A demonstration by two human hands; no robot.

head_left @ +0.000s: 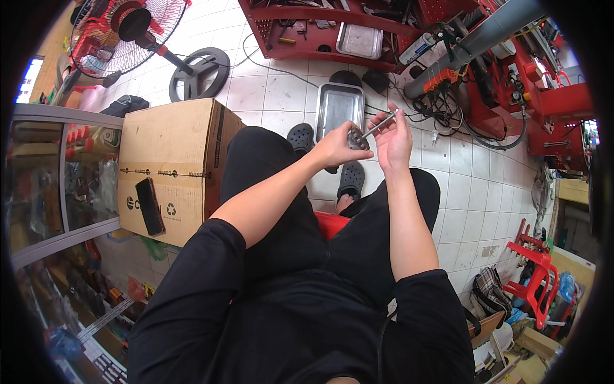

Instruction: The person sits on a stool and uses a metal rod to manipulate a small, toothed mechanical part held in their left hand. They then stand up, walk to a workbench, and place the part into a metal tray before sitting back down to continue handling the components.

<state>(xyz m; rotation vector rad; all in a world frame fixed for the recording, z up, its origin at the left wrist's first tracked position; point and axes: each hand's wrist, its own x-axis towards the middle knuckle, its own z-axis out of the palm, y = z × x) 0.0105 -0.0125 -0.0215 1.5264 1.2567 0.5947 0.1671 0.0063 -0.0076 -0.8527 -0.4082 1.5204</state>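
Note:
My left hand point(339, 148) is closed around the rounded, dark metal end of a metal part with a long rod point(378, 125). From that end the thin rod slants up and to the right. The tip of the rod meets the thumb and fingers of my right hand point(393, 142), which is turned palm inward with its fingers curled. Both hands are held above the floor in front of my knees. A rectangular metal tray point(318, 115) lies on the tiles just beyond them. Exactly what kind of part this is cannot be made out.
A cardboard box point(166, 144) with a black phone point(149, 206) on it stands at my left, beside a glass cabinet point(64, 179). Farther off are a fan point(134, 25), a red tool shelf point(300, 38) and a red machine point(511, 96) with tangled cables point(441, 112). A red stool point(537, 275) lies right.

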